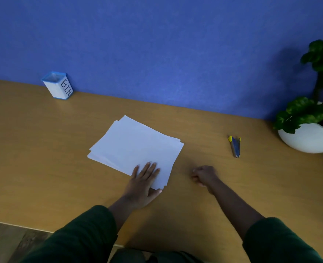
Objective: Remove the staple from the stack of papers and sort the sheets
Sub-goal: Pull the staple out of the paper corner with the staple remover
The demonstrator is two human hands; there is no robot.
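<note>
A stack of white paper sheets (136, 147) lies slightly fanned in the middle of the wooden desk (43, 168). My left hand (144, 182) rests flat on the stack's near corner, fingers spread, thumb at the paper's edge. My right hand (203, 175) sits on the desk just right of the stack, curled into a loose fist; whether it pinches something small is too fine to tell. A metal staple remover (235, 147) with yellow tips lies alone further right. No staple is visible on the paper.
A small white container with a blue rim, marked BIN (59, 86), stands at the back left against the blue wall. A potted plant in a white bowl (309, 137) fills the right edge. The desk's front edge runs along the lower left.
</note>
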